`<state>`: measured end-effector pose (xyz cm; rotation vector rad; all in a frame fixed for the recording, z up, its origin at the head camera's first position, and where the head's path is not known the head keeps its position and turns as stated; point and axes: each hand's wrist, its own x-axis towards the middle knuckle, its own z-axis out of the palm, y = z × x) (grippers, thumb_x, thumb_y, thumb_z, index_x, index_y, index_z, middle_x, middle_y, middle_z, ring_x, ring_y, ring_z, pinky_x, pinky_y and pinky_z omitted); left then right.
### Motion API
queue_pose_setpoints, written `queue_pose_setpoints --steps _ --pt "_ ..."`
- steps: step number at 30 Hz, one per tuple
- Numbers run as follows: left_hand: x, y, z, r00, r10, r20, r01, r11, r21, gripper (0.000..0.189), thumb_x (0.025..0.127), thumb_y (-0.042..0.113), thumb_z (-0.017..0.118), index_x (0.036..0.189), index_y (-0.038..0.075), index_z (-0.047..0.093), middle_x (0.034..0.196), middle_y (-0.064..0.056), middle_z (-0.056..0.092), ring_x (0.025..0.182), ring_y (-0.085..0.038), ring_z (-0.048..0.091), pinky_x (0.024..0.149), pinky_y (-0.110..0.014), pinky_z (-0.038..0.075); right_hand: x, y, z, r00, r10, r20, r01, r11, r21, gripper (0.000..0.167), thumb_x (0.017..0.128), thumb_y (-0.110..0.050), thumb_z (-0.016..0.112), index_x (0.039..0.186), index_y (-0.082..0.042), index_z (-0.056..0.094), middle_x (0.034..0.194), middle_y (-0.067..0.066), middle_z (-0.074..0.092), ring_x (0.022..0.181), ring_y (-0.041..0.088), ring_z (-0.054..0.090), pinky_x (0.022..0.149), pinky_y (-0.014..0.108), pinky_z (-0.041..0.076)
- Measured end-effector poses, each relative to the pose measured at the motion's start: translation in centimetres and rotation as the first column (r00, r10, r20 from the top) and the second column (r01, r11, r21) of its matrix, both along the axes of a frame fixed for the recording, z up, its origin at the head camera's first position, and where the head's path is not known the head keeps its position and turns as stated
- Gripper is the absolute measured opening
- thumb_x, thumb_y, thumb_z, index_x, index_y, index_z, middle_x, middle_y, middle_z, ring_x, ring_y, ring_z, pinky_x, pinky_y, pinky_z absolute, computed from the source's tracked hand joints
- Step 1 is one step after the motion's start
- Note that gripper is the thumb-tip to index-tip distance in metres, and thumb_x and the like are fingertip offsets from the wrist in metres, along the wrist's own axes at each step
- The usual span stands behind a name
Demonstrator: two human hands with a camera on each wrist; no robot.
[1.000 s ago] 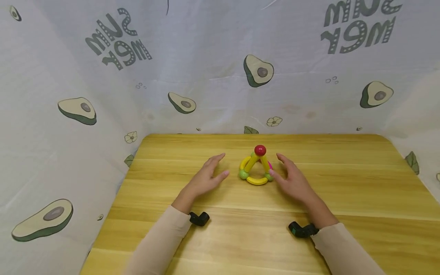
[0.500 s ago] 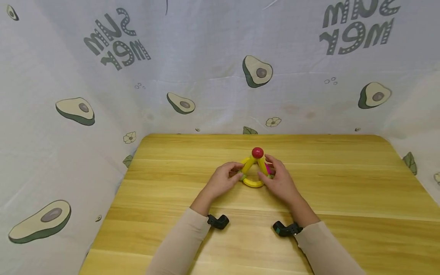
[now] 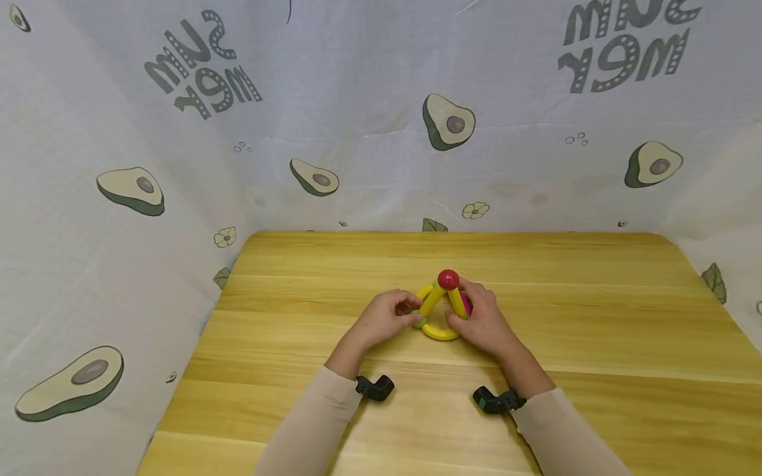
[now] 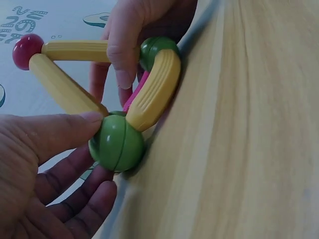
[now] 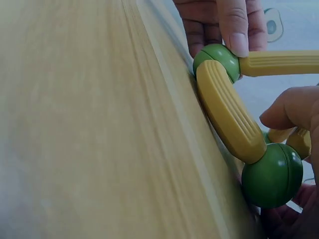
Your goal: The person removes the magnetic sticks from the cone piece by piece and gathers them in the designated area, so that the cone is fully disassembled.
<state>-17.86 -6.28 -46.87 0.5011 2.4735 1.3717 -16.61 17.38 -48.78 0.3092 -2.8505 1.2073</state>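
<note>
A ball-and-rod building toy (image 3: 440,334) stands on the table as a small pyramid. Its base has curved yellow rods, a magenta piece (image 3: 466,303) and green balls; two straight yellow rods rise to a red ball (image 3: 448,279) at the peak. My left hand (image 3: 381,320) pinches the left green ball (image 4: 117,144), thumb on top where a straight rod joins it. My right hand (image 3: 485,324) grips the opposite corner, its thumb in front and its fingers behind. The right green ball (image 5: 271,174) is mostly covered by that hand in the head view.
The wooden table (image 3: 297,277) reaches back to a hanging white cloth (image 3: 369,86) printed with avocados. Each wrist bears a black camera mount, one on the left (image 3: 376,388) and one on the right (image 3: 497,400).
Both hands have come in from the sides, the left moving rightward and the right leftward, and taken hold of the toy's corners. The toy has shifted slightly toward me.
</note>
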Motion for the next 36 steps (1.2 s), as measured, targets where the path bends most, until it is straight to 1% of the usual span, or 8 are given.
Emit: queue_pose_setpoints --steps 3,8,13,18,21,24,28,36 --pt "0.1 -0.2 0.1 0.999 -0.029 0.030 0.029 1.000 -0.004 0.022 0.093 0.024 0.076 0.114 0.015 0.074 0.110 0.002 0.071 0.095 -0.011 0.062 0.086 -0.026 0.053 0.3 -0.1 0.1 0.999 0.034 -0.012 -0.034 0.999 0.006 0.067 0.085 -0.021 0.074 0.147 -0.008 0.050 0.134 0.022 0.054 0.117 0.038 0.045 0.090 0.054 0.045" --pt "0.3 -0.8 0.6 0.992 -0.103 0.078 0.104 0.995 -0.005 0.018 0.092 0.022 0.078 0.108 0.016 0.074 0.099 0.003 0.070 0.088 -0.010 0.062 0.080 -0.025 0.052 0.9 -0.4 0.1 0.990 0.136 -0.025 -0.137 0.990 -0.043 0.067 0.085 -0.017 0.074 0.146 -0.010 0.048 0.146 0.019 0.049 0.130 0.040 0.046 0.105 0.067 0.043" --pt "0.8 -1.3 2.1 0.985 -0.151 0.088 0.157 0.985 -0.067 0.013 0.094 0.024 0.075 0.105 0.018 0.074 0.096 0.006 0.070 0.087 -0.008 0.062 0.079 -0.024 0.052 1.4 -0.9 0.1 0.975 0.215 -0.049 -0.220 0.968 -0.122 0.074 0.082 -0.016 0.081 0.147 -0.010 0.047 0.146 0.016 0.052 0.139 0.041 0.046 0.112 0.071 0.034" --pt "1.8 -1.3 4.4 0.991 -0.070 -0.116 0.059 0.994 -0.095 0.016 0.102 0.025 0.064 0.110 0.013 0.071 0.098 0.003 0.068 0.088 -0.011 0.061 0.080 -0.027 0.054 1.7 -1.4 -0.2 0.963 0.262 -0.067 -0.269 0.951 -0.155 0.075 0.081 -0.017 0.084 0.147 -0.011 0.049 0.145 0.012 0.055 0.141 0.040 0.047 0.113 0.071 0.032" --pt "2.6 -0.5 5.4 0.964 -0.019 -0.264 0.013 1.000 -0.025 0.029 0.103 0.030 0.063 0.125 0.011 0.067 0.112 -0.002 0.067 0.100 -0.015 0.063 0.089 -0.032 0.056 1.8 -1.7 -0.5 0.963 0.262 -0.068 -0.270 0.948 -0.166 0.071 0.083 -0.018 0.083 0.145 -0.013 0.051 0.146 0.011 0.057 0.140 0.040 0.049 0.113 0.069 0.034" --pt "3.4 0.6 5.8 0.935 -0.035 -0.354 0.032 0.999 -0.013 0.045 0.100 0.036 0.067 0.136 0.011 0.063 0.127 -0.005 0.066 0.113 -0.019 0.063 0.096 -0.036 0.056 2.0 -2.1 -0.8 0.959 0.275 -0.076 -0.284 0.942 -0.180 0.063 0.086 -0.016 0.080 0.143 -0.013 0.052 0.143 0.011 0.059 0.136 0.037 0.054 0.111 0.065 0.040" --pt "3.9 1.6 5.8 0.920 -0.045 -0.390 0.026 0.998 -0.054 0.048 0.094 0.036 0.075 0.133 0.011 0.066 0.125 -0.004 0.068 0.113 -0.019 0.064 0.092 -0.036 0.059 2.1 -2.4 -1.0 0.946 0.307 -0.102 -0.321 0.930 -0.180 0.054 0.092 -0.008 0.071 0.142 -0.007 0.053 0.140 0.013 0.061 0.129 0.032 0.059 0.107 0.059 0.047" --pt "3.6 0.9 5.5 0.918 -0.068 -0.390 0.059 0.998 -0.034 0.049 0.088 0.032 0.081 0.131 0.010 0.068 0.119 -0.005 0.071 0.104 -0.018 0.069 0.088 -0.038 0.060 2.2 -2.5 -0.7 0.964 0.262 -0.044 -0.265 0.956 -0.124 0.057 0.094 -0.004 0.061 0.149 -0.007 0.048 0.147 0.018 0.057 0.135 0.038 0.055 0.109 0.059 0.045"
